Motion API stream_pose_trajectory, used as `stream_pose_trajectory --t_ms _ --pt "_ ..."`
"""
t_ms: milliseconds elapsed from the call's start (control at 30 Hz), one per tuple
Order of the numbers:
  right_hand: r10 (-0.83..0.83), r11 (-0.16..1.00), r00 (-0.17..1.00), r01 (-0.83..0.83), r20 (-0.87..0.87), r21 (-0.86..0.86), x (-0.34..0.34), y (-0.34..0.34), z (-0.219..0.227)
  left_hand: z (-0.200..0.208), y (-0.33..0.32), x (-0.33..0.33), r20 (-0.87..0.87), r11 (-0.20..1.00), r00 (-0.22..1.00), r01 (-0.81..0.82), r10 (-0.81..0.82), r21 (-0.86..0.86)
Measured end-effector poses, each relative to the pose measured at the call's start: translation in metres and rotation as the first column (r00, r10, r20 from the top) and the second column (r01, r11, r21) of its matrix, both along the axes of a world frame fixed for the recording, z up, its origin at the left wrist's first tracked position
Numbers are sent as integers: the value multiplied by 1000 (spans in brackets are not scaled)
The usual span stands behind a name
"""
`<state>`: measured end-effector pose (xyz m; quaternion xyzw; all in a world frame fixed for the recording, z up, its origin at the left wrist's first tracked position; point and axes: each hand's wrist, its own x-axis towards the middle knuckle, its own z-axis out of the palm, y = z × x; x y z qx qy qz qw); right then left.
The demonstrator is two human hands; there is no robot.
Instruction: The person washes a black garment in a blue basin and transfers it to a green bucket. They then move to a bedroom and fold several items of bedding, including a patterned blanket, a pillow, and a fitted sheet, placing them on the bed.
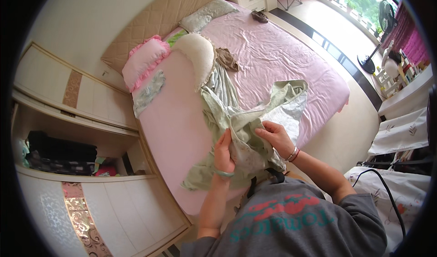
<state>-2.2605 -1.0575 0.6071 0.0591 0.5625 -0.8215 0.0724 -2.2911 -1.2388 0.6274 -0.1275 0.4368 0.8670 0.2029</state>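
Observation:
A large pale green and white patterned bed cloth (253, 152) hangs in loose folds between my hands and spreads onto the bed. My left hand (224, 153) is closed on an edge of it, thumb up. To the right, my right hand (276, 138) pinches another part of the cloth between thumb and fingers. One corner of the cloth lies raised and crumpled toward the right side of the bed, and a green part trails to the left beneath my left hand. The pink sheet (173, 148) on the bed is wrinkled.
Near the headboard (168, 11) lie a pink frilled pillow (144, 63), a cream curved cushion (199, 52), a grey patterned pillow (208, 15) and a brown cloth (226, 59). An opened cabinet (82, 138) stands left. A standing fan (386, 18) is far right, by the window.

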Motion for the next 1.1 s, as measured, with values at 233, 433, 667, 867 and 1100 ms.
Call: stream_pose_trajectory --t_ms 233,433,667,867,1100 --pt "-54 977 996 67 -71 201 31 -20 21 -23 8 -4 197 930 967 83 -163 358" --pt "227 761 938 -3 -261 649 49 -17 26 -32 9 -7 316 887 928 32 -197 461" --pt "375 841 850 -145 -370 520 42 -22 21 -42 7 -11 275 875 934 74 -229 479" --pt "189 877 964 -81 -186 473 50 -33 12 -43 11 -8 285 906 947 11 -146 424" --pt "99 900 995 -94 10 426 53 -31 8 -36 4 -17 285 931 956 -40 -70 363"
